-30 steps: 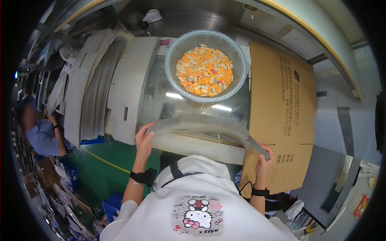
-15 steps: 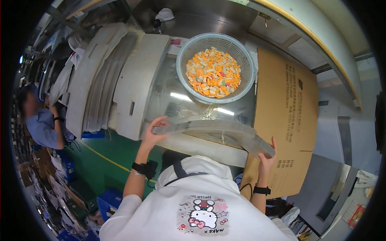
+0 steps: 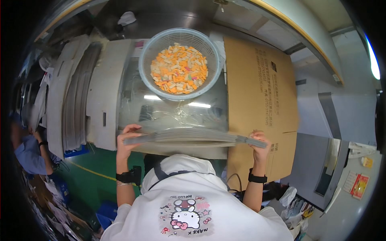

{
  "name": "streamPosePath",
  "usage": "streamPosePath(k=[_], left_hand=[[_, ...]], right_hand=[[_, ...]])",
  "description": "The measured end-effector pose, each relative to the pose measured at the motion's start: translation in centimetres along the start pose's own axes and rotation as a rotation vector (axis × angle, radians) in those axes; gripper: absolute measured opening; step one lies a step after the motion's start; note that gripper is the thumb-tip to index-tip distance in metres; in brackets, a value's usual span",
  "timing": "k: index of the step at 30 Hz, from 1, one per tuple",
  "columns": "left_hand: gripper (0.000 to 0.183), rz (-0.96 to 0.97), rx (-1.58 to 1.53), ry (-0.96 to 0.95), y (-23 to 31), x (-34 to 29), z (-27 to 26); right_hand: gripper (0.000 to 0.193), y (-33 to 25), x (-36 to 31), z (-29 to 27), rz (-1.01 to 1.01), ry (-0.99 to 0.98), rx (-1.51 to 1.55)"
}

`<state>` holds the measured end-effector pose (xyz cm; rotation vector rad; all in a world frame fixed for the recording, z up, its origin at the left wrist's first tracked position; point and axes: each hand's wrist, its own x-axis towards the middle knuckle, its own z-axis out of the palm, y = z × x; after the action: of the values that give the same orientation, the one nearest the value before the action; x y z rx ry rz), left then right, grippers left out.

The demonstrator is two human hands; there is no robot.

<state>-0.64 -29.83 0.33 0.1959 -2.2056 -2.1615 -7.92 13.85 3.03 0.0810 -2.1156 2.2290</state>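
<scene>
A stack of thin grey plastic-looking sheets [image 3: 193, 135] is held nearly edge-on across the near edge of the worktable, its layers bowed and slightly fanned in the middle. My left hand [image 3: 127, 143] is closed around the stack's left end. At the right end, my right hand [image 3: 260, 145] grips it with the thumb on top. Beyond the sheets stands a round pale-blue plastic basket [image 3: 144, 76]. Many small orange and beige pieces [image 3: 179, 68], with a few pink and green ones, lie inside it.
The table has a shiny transparent cover [image 3: 134, 102]. Left of it stand grey boards [image 3: 106, 88] and more layered sheets [image 3: 78, 96]. A large flat cardboard piece [image 3: 261, 80] lies along the right. At far left, another person in a blue shirt [image 3: 30, 154] works.
The stack has gone from tilted down at its right end to nearly level, and both hands now sit at similar height. The view has shifted right.
</scene>
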Motion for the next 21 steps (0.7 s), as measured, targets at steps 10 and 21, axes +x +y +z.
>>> streamPosePath(k=[10, 21], left_hand=[[0.03, 0.009, -0.037, -0.106, 0.2, 0.4, -1.4], [0.034, -0.211, -0.032, -0.233, 0.0, -0.9, -2.3]], right_hand=[[0.023, 1.6, 0.5, 0.4, 0.049, -0.082, 0.015], [0.026, 3.2, 1.7, -0.5, 0.173, -0.291, 0.068]])
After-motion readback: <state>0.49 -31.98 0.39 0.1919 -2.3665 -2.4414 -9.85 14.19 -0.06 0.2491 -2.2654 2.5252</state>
